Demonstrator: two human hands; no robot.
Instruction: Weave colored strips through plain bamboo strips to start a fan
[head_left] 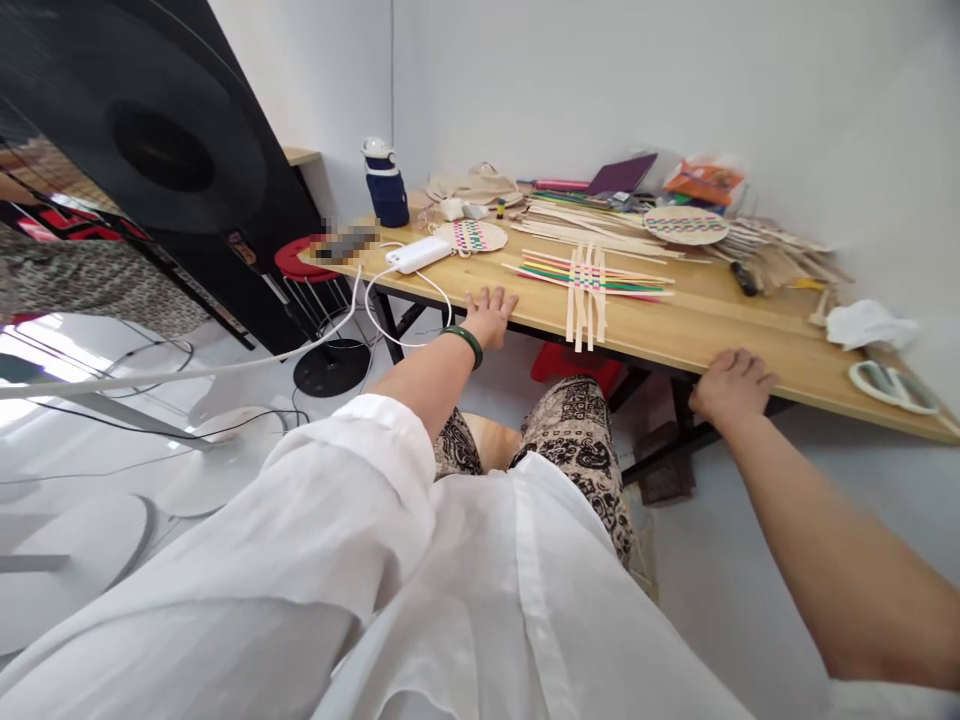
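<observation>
Both hands rest on the near edge of the wooden table (675,335), and neither holds anything. The left hand (491,312), with a green bangle (463,342) at the wrist, lies palm down with its fingers spread flat on the tabletop. The right hand (731,385) curls loosely over the table's front lip, fingers bent and empty. Between the two, a little farther in on the table, lies a half-woven mat of strips (589,282): coloured strips run sideways, pale ones cross them, and the pale ends reach almost to the table's edge. It is near the left hand but not touching it.

To the left of the mat sits a white power bank (417,254), its cable drooping off the table. A round woven disc (472,236) lies just behind it, and a second disc (685,225) rests on a heap of loose strips farther back. White scissors (892,385) lie at the right end, beside a crumpled tissue (866,322). A dark blue bottle (386,185) stands upright by the wall.
</observation>
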